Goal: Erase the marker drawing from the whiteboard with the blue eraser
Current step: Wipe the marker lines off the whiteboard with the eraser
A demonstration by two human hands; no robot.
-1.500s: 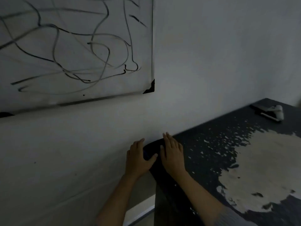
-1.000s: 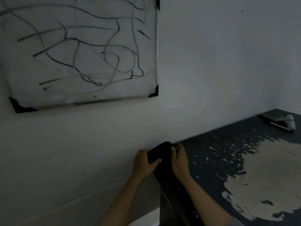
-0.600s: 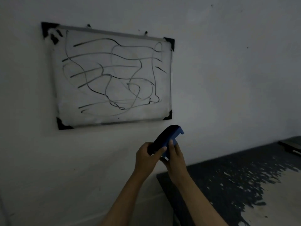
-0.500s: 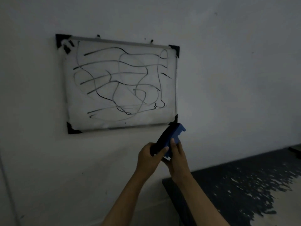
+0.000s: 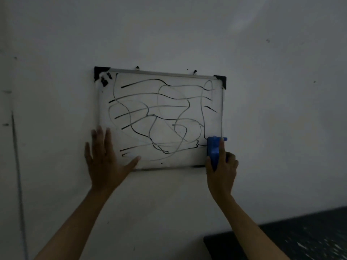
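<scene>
Blue eraser [image 5: 212, 149] sits at the whiteboard's [image 5: 214, 128] lower right corner, gripped in my right hand [image 5: 221, 166]. My left hand [image 5: 106, 162] lies flat and spread over the whiteboard's lower left corner, holding nothing. Marker drawing [image 5: 159, 119] looks intact throughout; I judge all the erasing remains.

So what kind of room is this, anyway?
Probably a plain, dim room in a home or small workroom: a small scribbled whiteboard hangs on a bare white wall, with a worn dark tabletop at lower right.

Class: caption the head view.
Right hand presses eraser on whiteboard's lower right; left hand steadies it.
</scene>
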